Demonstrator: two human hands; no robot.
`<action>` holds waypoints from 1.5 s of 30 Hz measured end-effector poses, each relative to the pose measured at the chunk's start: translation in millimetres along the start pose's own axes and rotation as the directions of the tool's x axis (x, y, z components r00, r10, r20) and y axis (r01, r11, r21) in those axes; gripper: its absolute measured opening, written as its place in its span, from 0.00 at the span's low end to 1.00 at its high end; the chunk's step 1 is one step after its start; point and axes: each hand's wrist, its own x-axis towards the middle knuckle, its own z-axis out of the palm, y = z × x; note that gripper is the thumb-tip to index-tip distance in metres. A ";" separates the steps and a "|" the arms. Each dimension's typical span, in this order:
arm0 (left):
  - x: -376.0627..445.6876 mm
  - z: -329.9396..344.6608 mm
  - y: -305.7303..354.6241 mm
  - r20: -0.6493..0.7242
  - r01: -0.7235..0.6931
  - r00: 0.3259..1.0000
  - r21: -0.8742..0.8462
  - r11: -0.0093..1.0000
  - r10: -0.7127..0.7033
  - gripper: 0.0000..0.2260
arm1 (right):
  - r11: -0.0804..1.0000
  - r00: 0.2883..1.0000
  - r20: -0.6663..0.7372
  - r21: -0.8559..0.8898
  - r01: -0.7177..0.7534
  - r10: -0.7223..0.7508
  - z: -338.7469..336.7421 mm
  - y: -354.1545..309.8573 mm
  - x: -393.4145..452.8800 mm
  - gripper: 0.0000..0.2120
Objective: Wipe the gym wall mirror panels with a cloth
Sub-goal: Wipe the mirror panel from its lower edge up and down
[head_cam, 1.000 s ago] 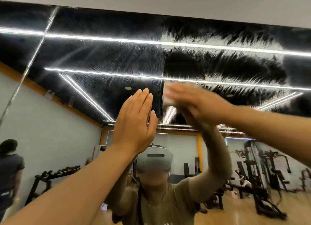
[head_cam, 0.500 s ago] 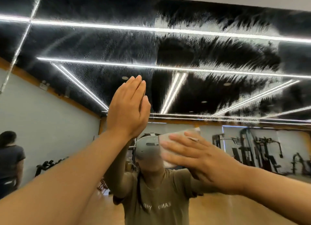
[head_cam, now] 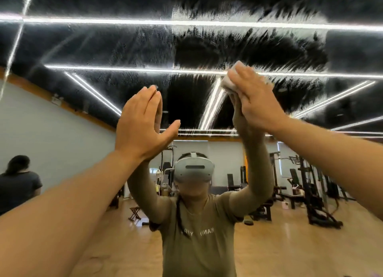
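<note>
Right hand (head_cam: 256,102), fingers straight, presses cloth (head_cam: 229,84) on mirror (head_cam: 124,48), frame centre; left hand (head_cam: 143,125) flat, empty.

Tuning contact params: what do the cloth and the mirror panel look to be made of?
Cloth: pale, soft, bunched under the right hand; looks like woven or microfibre fabric, weave too blurred to tell.
Mirror panel: glass, glossy, reflects the room sharply low down; streaky wet film across the top.
</note>
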 end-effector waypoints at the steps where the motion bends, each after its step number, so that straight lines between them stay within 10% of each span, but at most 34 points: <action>1: -0.3 -0.5 0.5 0.010 0.008 1.000 0.000 1.000 -0.008 0.37 | 1.000 1.000 -0.019 0.013 -0.020 0.020 7.4 -6.5 -12.0 0.24; 5: -0.9 -4.1 4.4 0.052 0.025 0.998 -0.002 1.000 -0.025 0.37 | 0.979 0.975 0.088 0.042 0.201 -0.204 24.7 -31.1 -102.5 0.27; 14: 2.9 -21.2 14.4 0.182 0.052 0.981 0.086 0.995 -0.067 0.42 | 0.695 0.608 0.471 0.016 0.718 -0.639 -11.0 28.7 -166.9 0.31; 17: 5.8 -26.7 19.3 0.254 0.052 0.964 0.133 0.990 -0.084 0.45 | 0.767 0.711 0.406 -0.038 0.641 -0.574 -26.7 53.8 -130.2 0.27; 22: 8.7 -32.9 23.0 0.363 0.053 0.924 0.182 0.982 -0.117 0.52 | 0.991 0.994 0.101 -0.121 0.051 -0.039 -59.6 90.4 -82.2 0.22; 26: 12.7 -38.2 22.1 0.433 -0.042 0.898 0.269 0.962 -0.081 0.55 | 0.995 0.995 -0.013 0.006 -0.102 0.102 -44.4 62.6 -117.2 0.22; 38: 16.8 -48.4 40.4 0.476 0.066 0.861 0.246 0.967 -0.180 0.52 | 0.901 0.865 0.349 -0.110 0.419 -0.360 -45.4 75.0 -244.2 0.32; 45: 11.0 -36.2 42.5 0.420 0.136 0.881 0.215 0.967 -0.218 0.56 | 0.990 0.992 -0.065 -0.090 -0.113 0.107 -80.9 127.5 -105.5 0.20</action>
